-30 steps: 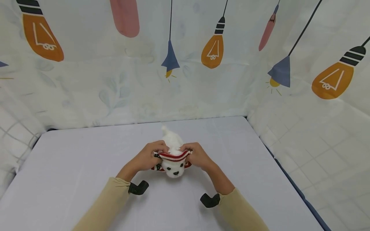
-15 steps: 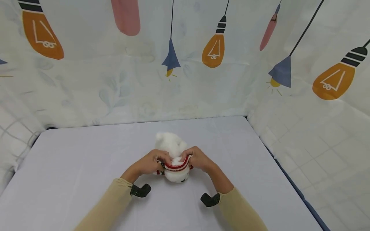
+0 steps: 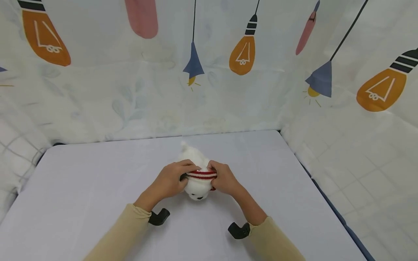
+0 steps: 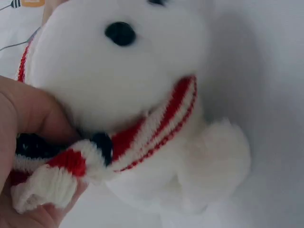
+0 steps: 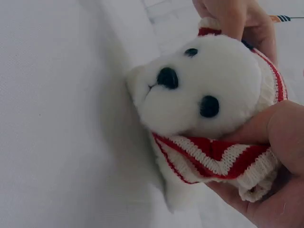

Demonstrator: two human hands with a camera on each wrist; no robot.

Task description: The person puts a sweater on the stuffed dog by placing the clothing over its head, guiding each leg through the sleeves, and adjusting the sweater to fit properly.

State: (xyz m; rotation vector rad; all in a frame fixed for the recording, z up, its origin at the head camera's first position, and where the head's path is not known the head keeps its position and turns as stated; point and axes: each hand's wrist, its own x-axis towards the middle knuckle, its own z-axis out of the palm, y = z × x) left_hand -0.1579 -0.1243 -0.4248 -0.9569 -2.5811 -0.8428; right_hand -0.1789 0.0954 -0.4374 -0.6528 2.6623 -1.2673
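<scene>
A white plush toy animal [image 3: 196, 186] lies on its belly on the table, its dark-eyed face toward me. Round its neck and over the back of its head runs a small knitted sweater [image 3: 202, 175] with red, white and dark stripes. My left hand [image 3: 173, 177] grips the sweater at the toy's left side in the head view; in the left wrist view a short knitted sleeve [image 4: 57, 180] sits in that hand's grasp. On the other side my right hand [image 3: 223, 177] pinches the sweater's edge, its thumb between knit and plush in the right wrist view.
A white cloth-covered table [image 3: 98, 174] lies beneath the toy. Printed white curtains [image 3: 147, 98] hang behind it and to the sides. Each wrist carries a black camera mount, the left one [image 3: 159, 216] and the right one [image 3: 238, 230].
The toy tipped toward me, then back, so its nose shows again at its lower edge. The sweater's edge now lies flatter across the head. My left hand has spread over the toy's side.
</scene>
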